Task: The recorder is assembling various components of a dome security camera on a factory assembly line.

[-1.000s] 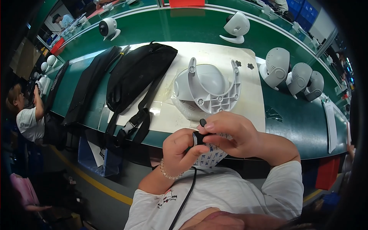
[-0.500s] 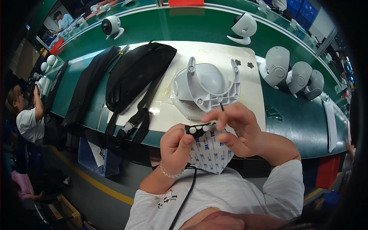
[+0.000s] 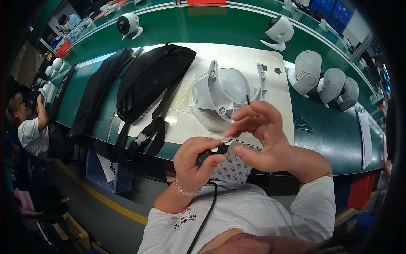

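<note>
Right hand now lifted; three housings.

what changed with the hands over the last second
The right hand opened its fingers and lifted slightly off the small black part, only thumb and forefinger near it now. The left hand kept gripping that part over the white sheet. The white dome housing and black bag stayed put.

Small black part with white buttons
</note>
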Demonstrator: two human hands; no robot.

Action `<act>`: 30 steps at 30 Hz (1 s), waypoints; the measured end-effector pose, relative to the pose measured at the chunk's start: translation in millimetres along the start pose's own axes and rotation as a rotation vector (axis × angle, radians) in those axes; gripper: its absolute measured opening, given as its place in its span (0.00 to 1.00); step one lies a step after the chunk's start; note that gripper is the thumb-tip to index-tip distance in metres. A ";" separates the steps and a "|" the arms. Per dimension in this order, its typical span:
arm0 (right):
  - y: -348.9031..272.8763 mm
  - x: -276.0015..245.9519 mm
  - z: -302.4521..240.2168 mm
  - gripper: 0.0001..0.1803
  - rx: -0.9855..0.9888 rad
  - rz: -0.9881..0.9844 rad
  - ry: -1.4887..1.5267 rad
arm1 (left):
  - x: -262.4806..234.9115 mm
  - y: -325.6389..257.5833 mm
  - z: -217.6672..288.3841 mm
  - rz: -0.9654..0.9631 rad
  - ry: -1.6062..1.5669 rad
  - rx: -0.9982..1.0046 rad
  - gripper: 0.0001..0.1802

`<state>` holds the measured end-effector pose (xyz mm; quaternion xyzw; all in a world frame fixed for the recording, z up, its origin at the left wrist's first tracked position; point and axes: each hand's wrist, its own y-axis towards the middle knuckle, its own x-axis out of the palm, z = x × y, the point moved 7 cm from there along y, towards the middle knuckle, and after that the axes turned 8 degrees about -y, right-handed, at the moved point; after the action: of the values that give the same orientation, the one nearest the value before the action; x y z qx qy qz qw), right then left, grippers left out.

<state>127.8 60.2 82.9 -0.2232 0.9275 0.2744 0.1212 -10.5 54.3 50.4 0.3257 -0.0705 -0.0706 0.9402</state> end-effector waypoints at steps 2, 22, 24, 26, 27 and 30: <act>2.2 -6.3 -11.7 0.44 -0.170 0.030 -0.098 | 3.8 0.5 5.7 -0.055 0.089 0.054 0.17; 18.4 -25.5 -33.3 0.43 -0.353 0.098 -0.409 | 0.1 5.1 -13.7 -0.026 -0.111 -0.090 0.24; 43.5 -40.8 -18.1 0.43 -0.240 0.122 -0.251 | 0.3 10.8 -17.4 -0.058 -0.047 -0.049 0.30; 62.0 -48.4 -4.3 0.40 -0.148 0.177 -0.173 | 3.6 14.4 -27.5 -0.108 0.075 -0.125 0.35; 70.4 -49.3 1.2 0.40 -0.108 0.168 -0.170 | 5.1 17.4 -27.8 -0.123 0.090 -0.120 0.38; 81.9 -46.6 6.9 0.39 -0.067 0.119 -0.180 | 8.7 24.3 -24.7 -0.179 0.202 -0.068 0.38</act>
<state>129.7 141.7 130.6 -0.1463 0.9148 0.3306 0.1799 4.5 86.6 47.0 0.3043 0.0561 -0.1234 0.9429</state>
